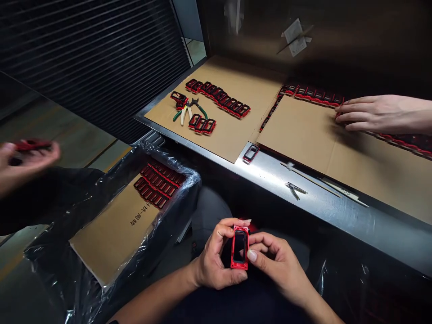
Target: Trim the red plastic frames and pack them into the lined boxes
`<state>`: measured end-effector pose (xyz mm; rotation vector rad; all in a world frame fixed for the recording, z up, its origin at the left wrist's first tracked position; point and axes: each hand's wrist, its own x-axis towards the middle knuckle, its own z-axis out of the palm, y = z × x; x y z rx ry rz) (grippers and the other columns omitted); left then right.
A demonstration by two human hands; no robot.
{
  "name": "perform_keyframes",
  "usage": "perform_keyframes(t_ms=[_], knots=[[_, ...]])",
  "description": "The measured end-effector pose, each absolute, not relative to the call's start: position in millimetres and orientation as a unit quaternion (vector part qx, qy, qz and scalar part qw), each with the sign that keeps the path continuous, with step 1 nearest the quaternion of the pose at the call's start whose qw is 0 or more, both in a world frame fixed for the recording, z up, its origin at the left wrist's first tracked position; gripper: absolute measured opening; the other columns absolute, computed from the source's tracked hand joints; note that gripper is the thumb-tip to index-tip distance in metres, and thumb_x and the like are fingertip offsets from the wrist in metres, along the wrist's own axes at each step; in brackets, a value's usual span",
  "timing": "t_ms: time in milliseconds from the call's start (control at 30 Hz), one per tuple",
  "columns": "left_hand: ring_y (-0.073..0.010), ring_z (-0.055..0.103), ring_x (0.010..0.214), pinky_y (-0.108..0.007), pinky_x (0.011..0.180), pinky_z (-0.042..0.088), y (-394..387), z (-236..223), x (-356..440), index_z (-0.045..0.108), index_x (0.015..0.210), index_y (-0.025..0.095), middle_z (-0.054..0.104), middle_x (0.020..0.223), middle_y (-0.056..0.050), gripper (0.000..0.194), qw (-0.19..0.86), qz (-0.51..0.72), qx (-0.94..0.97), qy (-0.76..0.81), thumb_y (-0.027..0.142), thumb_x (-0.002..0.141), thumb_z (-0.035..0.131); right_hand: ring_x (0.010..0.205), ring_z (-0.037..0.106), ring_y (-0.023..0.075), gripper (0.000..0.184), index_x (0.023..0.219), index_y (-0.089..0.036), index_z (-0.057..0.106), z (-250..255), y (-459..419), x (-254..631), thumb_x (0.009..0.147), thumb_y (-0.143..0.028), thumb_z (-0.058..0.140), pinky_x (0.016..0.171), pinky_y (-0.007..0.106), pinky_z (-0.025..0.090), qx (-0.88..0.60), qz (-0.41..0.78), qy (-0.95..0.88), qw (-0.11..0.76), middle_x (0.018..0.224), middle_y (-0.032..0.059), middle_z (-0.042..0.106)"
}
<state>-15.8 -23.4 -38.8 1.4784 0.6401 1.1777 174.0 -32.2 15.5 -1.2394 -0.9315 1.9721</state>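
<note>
A small rectangular frame (240,247), red around the rim with a black inner lining, is held upright in front of my lap. My left hand (218,258) clasps it from the left, index finger over the top end and thumb under the bottom end. On its right edge, the thumb and fingers of my right hand (275,258) pinch the side. A similar single frame (250,153) lies on the metal table edge (270,168) beyond my hands.
Red-and-black frames (219,96) lie in rows on cardboard (232,139), beside pliers (189,110). A plastic-lined box (111,234) on the left holds more frames on cardboard. Tweezers (297,189) and thin sticks (313,180) rest on the metal. Co-workers' hands (374,112) reach in at right and left.
</note>
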Motion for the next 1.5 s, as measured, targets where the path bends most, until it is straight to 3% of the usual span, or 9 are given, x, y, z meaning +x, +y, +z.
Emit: perform_keyframes(t_ms=[400,567,733,933,1333,1500], knots=[[-0.0363,0.053,0.133,-0.056,0.107,0.047,-24.3,-46.3,-16.8,0.045,0.127,0.027,0.053,0.134,-0.015,0.065,0.546,0.486,0.621,0.281,0.049,0.078,0.081,0.073,0.067,0.0148,0.037,0.093,-0.018,0.072,17.0,-32.2,171.5,0.077,-0.05,0.083,0.072,0.026,0.05,-0.502,0.72,-0.35,0.328,0.08,0.003,0.076],[-0.0353,0.053,0.133,-0.055,0.108,0.047,-24.4,-46.0,-16.7,0.043,0.133,0.028,0.055,0.136,-0.015,0.069,0.543,0.478,0.624,0.296,0.042,0.078,0.082,0.073,0.069,0.0148,0.036,0.094,-0.019,0.07,16.9,-31.7,170.4,0.078,-0.048,0.083,0.07,0.025,0.052,-0.511,0.716,-0.333,0.339,0.082,0.0037,0.077],[-0.0344,0.052,0.135,-0.055,0.109,0.047,-25.5,-43.4,-17.5,0.033,0.146,0.027,0.052,0.143,-0.018,0.082,0.515,0.464,0.65,0.312,0.032,0.08,0.081,0.083,0.072,0.0195,0.035,0.102,-0.021,0.072,11.3,-33.0,172.6,0.081,-0.047,0.081,0.078,0.031,0.056,-0.489,0.73,-0.327,0.35,0.091,0.0069,0.078],[-0.0317,0.05,0.138,-0.054,0.112,0.046,-22.7,-41.0,-17.1,0.029,0.15,0.027,0.052,0.145,-0.017,0.082,0.466,0.463,0.693,0.297,0.021,0.083,0.075,0.088,0.073,0.0205,0.033,0.107,-0.023,0.073,-1.1,-36.7,175.6,0.082,-0.043,0.08,0.087,0.035,0.056,-0.453,0.756,-0.303,0.363,0.099,0.0076,0.078],[-0.0324,0.055,0.129,-0.053,0.107,0.05,-18.2,-38.8,-17.6,0.039,0.143,0.021,0.057,0.135,-0.018,0.075,0.436,0.452,0.708,0.322,0.04,0.082,0.078,0.075,0.069,0.0165,0.04,0.105,-0.018,0.069,-14.2,-35.9,175.7,0.081,-0.048,0.081,0.076,0.03,0.052,-0.411,0.807,-0.236,0.353,0.088,0.0068,0.077],[-0.0346,0.053,0.134,-0.056,0.108,0.049,-5.9,-33.1,-15.4,0.047,0.133,0.025,0.06,0.136,-0.017,0.059,0.454,0.37,0.746,0.317,0.042,0.084,0.076,0.068,0.068,0.013,0.046,0.09,-0.018,0.062,-19.6,-38.0,162.3,0.066,-0.045,0.091,0.066,0.024,0.051,-0.383,0.819,-0.144,0.402,0.082,0.0019,0.073]])
